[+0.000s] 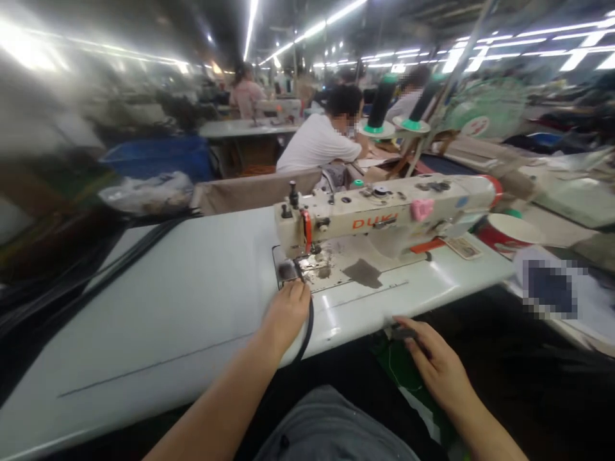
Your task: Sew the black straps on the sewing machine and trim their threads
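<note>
A cream sewing machine (398,208) stands on a pale table (206,288). My left hand (288,314) is at its needle area, fingers pressed together on a thin black strip (307,333) that curves down over the table's front edge. My right hand (432,358) is just off the front edge, its fingers closed round a small dark tool (403,331) whose exact kind is blurred. Green cloth (398,371) with a loose white thread hangs below that hand. A dark scrap (363,273) lies on the machine bed.
Long black strips (129,256) cross the table's left end. Behind are a blue bin (158,157), a plastic bag (148,192) and a person in white (314,141). Two thread cones (379,105) stand behind the machine; a red-and-white tub (514,234) is at the right.
</note>
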`<state>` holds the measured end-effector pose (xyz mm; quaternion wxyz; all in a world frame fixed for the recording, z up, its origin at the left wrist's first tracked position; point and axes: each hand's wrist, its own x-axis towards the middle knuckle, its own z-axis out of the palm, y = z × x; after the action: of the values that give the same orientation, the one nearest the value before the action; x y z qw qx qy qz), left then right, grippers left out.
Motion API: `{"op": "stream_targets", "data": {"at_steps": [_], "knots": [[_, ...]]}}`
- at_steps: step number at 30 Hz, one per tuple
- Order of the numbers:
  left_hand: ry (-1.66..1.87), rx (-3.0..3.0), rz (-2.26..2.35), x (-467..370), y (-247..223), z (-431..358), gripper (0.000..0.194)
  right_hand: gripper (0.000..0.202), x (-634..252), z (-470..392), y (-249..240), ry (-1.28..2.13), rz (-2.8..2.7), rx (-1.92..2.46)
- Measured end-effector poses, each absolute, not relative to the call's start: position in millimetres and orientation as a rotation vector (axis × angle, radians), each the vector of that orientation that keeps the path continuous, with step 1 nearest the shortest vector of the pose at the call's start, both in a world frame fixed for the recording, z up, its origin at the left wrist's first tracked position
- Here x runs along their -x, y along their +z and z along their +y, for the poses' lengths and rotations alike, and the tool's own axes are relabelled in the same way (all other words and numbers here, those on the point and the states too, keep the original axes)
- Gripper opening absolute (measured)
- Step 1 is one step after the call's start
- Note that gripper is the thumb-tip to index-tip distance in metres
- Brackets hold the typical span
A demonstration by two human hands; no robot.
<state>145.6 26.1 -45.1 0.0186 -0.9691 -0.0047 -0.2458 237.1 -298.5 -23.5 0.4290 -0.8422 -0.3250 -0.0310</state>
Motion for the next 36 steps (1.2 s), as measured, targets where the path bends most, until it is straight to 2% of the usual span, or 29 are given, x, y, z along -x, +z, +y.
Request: {"op": "stream_targets", "data": {"at_steps": [6,15,30,36], "knots": [[-0.632,3.013,-0.015,-143.4,-35.9,25.3,0.025,0.022,-224.6,-274.2,-22.2,0.081,-1.093,2.004],[-0.615,3.042,-0.058,-143.2,-29.0,24.9,0.025,0.051,-213.6,-264.1,-27.9,0.23,-0.952,2.143],[-0.624,3.11,-0.075,-142.7,-25.1,25.3,0.019,0.068,-222.9,-224.6,-20.1,0.358,-0.732,2.153],[-0.655,3.101,-0.046,-144.3,-28.1,26.0,0.019,0.068,-222.0,-223.8,-28.4,0.365,-0.723,2.13]]}}
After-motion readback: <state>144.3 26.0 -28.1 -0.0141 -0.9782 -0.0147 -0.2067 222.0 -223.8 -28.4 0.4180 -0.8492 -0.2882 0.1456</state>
